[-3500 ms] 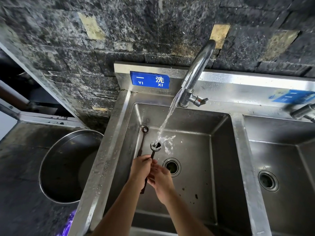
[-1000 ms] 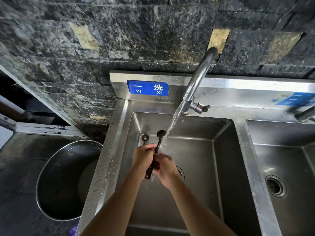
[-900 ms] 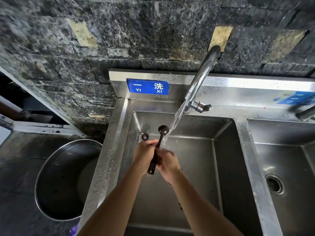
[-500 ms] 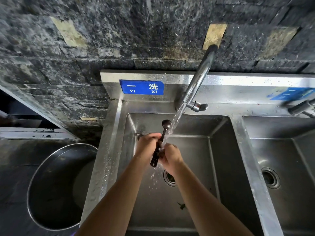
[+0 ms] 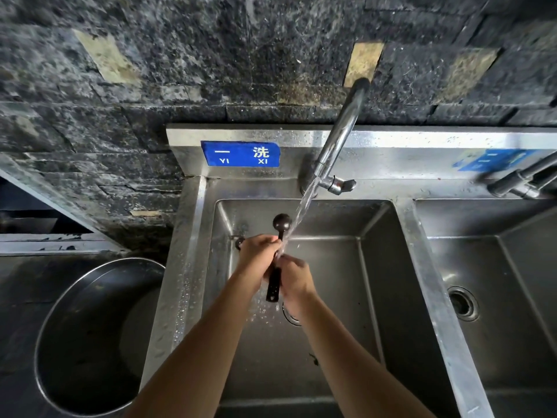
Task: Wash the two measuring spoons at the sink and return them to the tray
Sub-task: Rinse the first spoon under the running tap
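A dark measuring spoon (image 5: 281, 222) stands nearly upright over the left sink basin (image 5: 373, 267), bowl up and away from me. My left hand (image 5: 256, 257) and my right hand (image 5: 294, 279) are both wrapped around its handle, whose dark end (image 5: 272, 292) sticks out below them. Water from the faucet (image 5: 340, 137) runs onto the handle where my fingers meet. A second spoon's small dark bowl (image 5: 239, 242) peeks out behind my left hand against the basin's back left corner. No tray is in view.
A second basin (image 5: 497, 297) with its own drain lies to the right. A large round metal bowl (image 5: 90, 336) sits on the dark counter to the left. A dark stone wall rises behind the sink. A second tap (image 5: 518, 182) sticks out at far right.
Both hands have lifted the spoon closer to the faucet and stood it more upright; water that struck the bowl now hits the handle at my fingers.
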### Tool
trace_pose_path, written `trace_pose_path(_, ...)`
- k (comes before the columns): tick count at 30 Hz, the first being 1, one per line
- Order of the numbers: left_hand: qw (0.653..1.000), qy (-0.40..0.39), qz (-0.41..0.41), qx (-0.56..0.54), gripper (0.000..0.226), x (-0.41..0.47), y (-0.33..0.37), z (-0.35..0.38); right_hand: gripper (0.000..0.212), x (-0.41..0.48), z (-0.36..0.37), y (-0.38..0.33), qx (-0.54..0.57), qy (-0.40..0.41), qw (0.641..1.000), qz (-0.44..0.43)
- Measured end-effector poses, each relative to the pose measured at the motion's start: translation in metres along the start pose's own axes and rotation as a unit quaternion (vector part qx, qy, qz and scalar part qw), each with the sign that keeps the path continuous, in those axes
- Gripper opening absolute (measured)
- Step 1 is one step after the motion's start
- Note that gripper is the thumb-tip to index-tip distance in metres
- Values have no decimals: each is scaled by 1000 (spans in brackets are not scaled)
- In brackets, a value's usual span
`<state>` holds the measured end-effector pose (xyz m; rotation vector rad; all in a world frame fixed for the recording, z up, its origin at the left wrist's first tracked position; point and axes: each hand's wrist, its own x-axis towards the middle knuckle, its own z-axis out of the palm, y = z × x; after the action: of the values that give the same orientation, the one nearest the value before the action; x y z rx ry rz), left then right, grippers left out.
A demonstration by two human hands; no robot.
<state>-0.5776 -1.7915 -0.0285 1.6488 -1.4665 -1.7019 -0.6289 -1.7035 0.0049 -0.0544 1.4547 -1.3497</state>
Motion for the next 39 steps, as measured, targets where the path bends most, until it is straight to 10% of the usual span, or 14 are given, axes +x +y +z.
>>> trace_pose_path(16,998,53,-4,43,15,-86,-31,-10,26,-79,-29,67,66,-57,995,53)
trace_pose_path(26,991,92,-11,98,18,-109,-32,-11,31,-104,-22,65,-160,32,986,8)
trace_pose_path(39,979,-47,-148,-135,24,-82,-24,-11,17,-83,-14,62,-158,80,983,-42)
